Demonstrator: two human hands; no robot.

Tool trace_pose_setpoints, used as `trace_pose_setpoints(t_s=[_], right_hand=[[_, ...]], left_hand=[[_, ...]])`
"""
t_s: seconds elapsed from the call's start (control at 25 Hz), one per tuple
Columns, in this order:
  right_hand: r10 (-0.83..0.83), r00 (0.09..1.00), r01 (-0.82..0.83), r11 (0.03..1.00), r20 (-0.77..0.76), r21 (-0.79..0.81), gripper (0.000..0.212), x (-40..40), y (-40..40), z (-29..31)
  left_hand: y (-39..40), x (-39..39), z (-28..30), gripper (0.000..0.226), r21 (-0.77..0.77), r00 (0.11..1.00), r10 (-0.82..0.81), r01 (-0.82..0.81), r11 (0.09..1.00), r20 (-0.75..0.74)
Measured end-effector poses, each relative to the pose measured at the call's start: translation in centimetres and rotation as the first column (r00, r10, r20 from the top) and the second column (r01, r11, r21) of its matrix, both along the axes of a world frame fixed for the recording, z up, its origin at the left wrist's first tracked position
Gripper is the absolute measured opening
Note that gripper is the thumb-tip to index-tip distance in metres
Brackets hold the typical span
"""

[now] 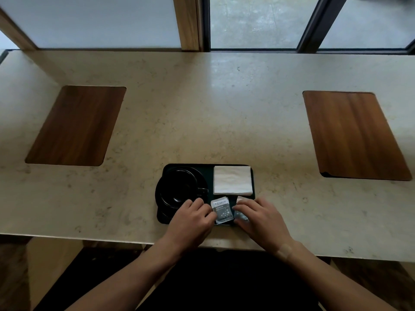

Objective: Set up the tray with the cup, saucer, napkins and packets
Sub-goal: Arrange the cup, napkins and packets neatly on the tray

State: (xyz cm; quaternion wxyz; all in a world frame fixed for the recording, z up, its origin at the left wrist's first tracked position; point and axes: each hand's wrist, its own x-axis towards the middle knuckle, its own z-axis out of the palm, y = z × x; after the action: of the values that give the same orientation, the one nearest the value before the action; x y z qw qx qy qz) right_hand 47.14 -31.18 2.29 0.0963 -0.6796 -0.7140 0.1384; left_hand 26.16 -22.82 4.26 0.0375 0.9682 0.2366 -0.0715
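Now left hand [193, 217] and right hand [258, 217] each pinch 1 packet [222, 211] (on tray [210, 168]).

Pale stone counter [202, 104] with two inset wooden panels [76, 125] — dark-framed windows [260, 21] behind.

Beige marble-look stone counter [202, 97]; rectangular brown wood inlay panels at 9 o'clock [75, 125] & 3 o'clock [353, 134]; windows [260, 21] at 12.

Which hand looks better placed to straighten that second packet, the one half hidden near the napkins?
The right hand, probably. Its fingers already lie over the second packet at the tray's right end. The left hand rests by the first packet, nearer the cup.
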Motion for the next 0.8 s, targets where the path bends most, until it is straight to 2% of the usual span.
trace_pose_setpoints(t_s=[0.16,0.24,0.44,0.8], right_hand=[[0.056,0.998,-0.057,0.995,-0.013,-0.087,0.021,-0.5,-0.2,-0.2],[0.068,0.998,-0.069,0.99,-0.014,-0.123,0.018,-0.7,-0.2,-0.4],[0.11,0.994,-0.111,0.971,-0.016,-0.21,0.028,-0.8,-0.1,-0.9],[0.148,0.988,-0.152,0.96,-0.035,-0.237,0.036,-1.7,0.2,-0.7]], left_hand=[[-0.2,0.3,-0.8,0.028,-0.139,0.98,0.135,-0.155,0.978,-0.148],[-0.3,0.4,-1.2,0.029,-0.173,0.969,0.188,-0.215,0.961,-0.162],[-0.1,0.8,-1.8,0.029,-0.197,0.968,0.171,-0.207,0.958,-0.186],[0.1,0.5,-2.1,0.03,-0.201,0.971,0.142,-0.181,0.963,-0.194]])
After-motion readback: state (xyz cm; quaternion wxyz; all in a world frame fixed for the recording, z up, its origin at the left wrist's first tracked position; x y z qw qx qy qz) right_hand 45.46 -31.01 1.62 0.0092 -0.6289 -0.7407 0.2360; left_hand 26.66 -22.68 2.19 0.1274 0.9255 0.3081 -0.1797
